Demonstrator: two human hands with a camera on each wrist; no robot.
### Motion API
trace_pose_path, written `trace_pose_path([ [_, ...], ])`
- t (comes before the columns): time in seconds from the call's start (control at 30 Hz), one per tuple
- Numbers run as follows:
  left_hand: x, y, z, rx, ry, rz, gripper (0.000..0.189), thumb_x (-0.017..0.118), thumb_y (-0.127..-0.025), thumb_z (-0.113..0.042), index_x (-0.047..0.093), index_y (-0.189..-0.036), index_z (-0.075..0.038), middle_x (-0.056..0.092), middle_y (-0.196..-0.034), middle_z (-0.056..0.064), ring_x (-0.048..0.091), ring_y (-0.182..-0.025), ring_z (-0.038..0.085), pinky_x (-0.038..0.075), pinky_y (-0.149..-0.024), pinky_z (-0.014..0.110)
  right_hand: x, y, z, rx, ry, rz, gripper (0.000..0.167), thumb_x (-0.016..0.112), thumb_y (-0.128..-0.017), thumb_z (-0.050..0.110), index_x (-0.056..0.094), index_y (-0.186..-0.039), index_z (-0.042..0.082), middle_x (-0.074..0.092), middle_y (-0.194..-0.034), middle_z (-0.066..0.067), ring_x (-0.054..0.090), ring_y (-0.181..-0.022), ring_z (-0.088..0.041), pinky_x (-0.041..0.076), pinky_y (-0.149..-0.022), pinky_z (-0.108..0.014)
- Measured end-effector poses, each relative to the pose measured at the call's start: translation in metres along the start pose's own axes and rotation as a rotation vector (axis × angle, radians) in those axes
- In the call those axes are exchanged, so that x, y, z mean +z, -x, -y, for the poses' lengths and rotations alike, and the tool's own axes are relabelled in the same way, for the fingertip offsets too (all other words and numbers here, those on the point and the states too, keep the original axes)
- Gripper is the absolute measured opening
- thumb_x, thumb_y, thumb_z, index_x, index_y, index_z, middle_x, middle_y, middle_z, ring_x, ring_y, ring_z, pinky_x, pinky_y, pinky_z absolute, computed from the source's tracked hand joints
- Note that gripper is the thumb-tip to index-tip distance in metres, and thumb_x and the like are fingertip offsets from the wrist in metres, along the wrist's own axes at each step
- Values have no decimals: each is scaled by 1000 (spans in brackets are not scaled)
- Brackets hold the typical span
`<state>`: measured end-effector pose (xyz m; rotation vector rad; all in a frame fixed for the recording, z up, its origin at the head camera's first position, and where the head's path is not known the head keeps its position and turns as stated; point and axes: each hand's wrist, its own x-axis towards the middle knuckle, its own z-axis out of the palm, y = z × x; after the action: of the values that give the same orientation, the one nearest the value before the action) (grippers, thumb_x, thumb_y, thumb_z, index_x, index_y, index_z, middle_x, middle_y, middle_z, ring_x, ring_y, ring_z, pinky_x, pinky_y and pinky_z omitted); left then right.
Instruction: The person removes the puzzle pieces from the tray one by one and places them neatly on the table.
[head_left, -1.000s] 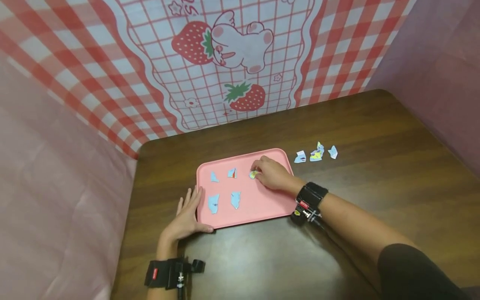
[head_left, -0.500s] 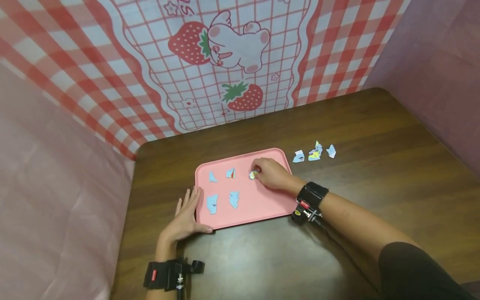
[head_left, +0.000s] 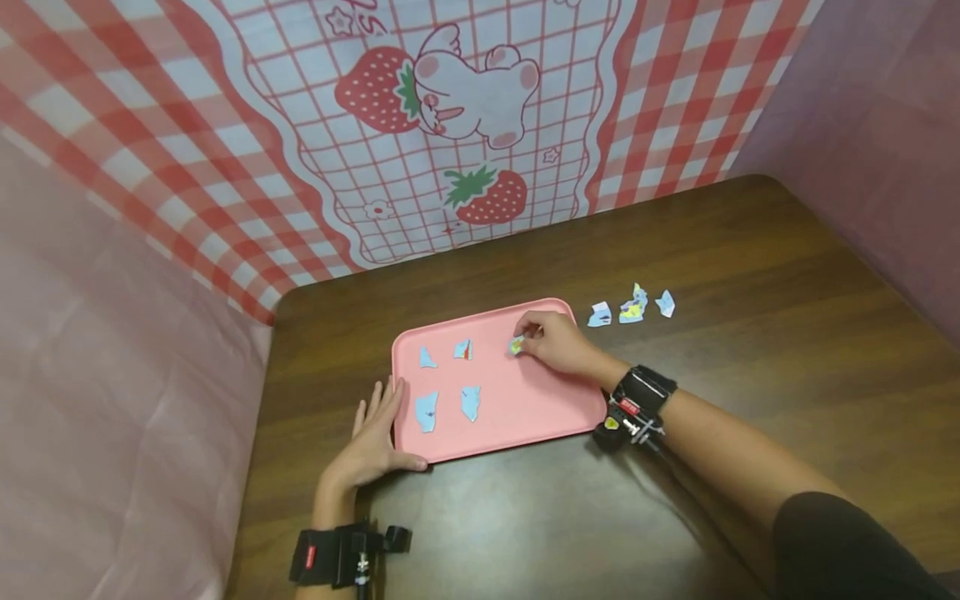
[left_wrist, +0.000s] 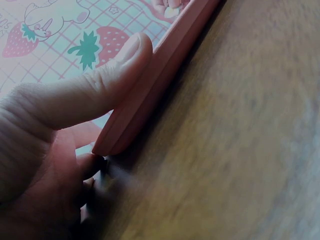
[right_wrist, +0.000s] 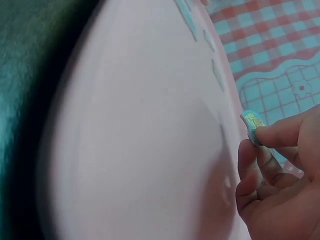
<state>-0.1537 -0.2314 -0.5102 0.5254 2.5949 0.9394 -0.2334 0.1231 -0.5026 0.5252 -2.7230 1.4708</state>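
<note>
My right hand is over the right half of the pink tray, pinching a small puzzle piece between thumb and fingertips. That piece is light blue with a yellow patch, and the right wrist view shows it held up off the tray. At the tray's near left corner rests my left hand, its fingers spread along the left side and its thumb against the front edge. Laid apart on the tray are a small blue piece, one with red, and two larger blue pieces.
Right of the tray on the brown wooden table lie a blue and white piece, a yellow and blue piece and a small pale piece. A checked strawberry cloth hangs behind. Pink curtains stand at the sides.
My right hand has lifted the pinched puzzle piece a little and moved it slightly right. The left hand stays at the tray corner.
</note>
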Motion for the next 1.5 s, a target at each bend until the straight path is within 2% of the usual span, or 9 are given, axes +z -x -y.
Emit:
trace_pose_path([
  [0.2, -4, 9, 5, -18, 5, -11, 135, 92, -66, -49, 8, -163, -6, -3, -167, 18, -14, -152, 37, -12, -116, 60, -11, -1, 7, 11, -64, -6, 11, 68, -82, -4, 71, -89, 4, 65, -84, -6, 59, -78, -19, 48, -72, -31],
  [0.37, -5, 6, 6, -3, -12, -14, 135, 93, -66, -48, 8, -162, -6, -2, -167, 19, -13, -153, 36, -11, -117, 59, -38, 3, 0, 45, -44, -37, 11, 68, -85, -3, 71, -95, 1, 67, -86, -11, 60, -79, -20, 48, -72, -29],
  [0.57, -4, -5, 5, 14, -11, 13, 136, 91, -66, -53, 6, -163, -9, -4, -167, 16, -15, -153, 32, -13, -117, 56, -84, 16, -20, 116, 0, -75, 10, 68, -89, -2, 71, -98, -1, 68, -88, -13, 62, -78, -19, 49, -67, -23],
  [0.73, -8, -3, 4, 1, 0, -2, 136, 93, -66, -47, 6, -162, -7, -5, -167, 18, -15, -152, 35, -13, -116, 58, -123, 22, -36, 135, 19, -114, 10, 68, -89, -1, 71, -98, -3, 66, -86, -14, 58, -72, -14, 48, -60, -23],
  [0.87, -8, -3, 4, 16, 8, -11, 134, 92, -67, -47, 7, -163, -8, -5, -167, 18, -15, -152, 35, -13, -116, 58, -153, 32, -57, 201, 89, -176, 11, 68, -90, -1, 71, -100, -5, 67, -85, -12, 57, -68, -11, 46, -57, -24],
  [1.0, -4, -4, 3, 21, 6, 11, 135, 92, -67, -50, 7, -163, -8, -5, -167, 18, -15, -152, 35, -13, -117, 58, -176, 47, -79, 292, 168, -220, 14, 67, -94, 3, 71, -103, -6, 69, -83, -10, 56, -67, -10, 44, -58, -25],
  [1.27, -3, 1, 9, 8, -17, 11, 136, 92, -66, -51, 6, -163, -10, -4, -168, 13, -14, -153, 32, -12, -117, 57, -195, 56, -105, 380, 277, -224, 19, 63, -96, 7, 70, -106, -7, 71, -77, -7, 56, -65, -6, 42, -56, -26],
  [1.5, -5, -4, 10, -5, -9, 18, 137, 92, -65, -51, 6, -163, -11, -3, -169, 8, -14, -153, 29, -12, -118, 54, -203, 58, -116, 367, 419, -180, 19, 64, -92, 8, 68, -99, -9, 67, -75, -11, 53, -65, -17, 37, -59, -35],
])
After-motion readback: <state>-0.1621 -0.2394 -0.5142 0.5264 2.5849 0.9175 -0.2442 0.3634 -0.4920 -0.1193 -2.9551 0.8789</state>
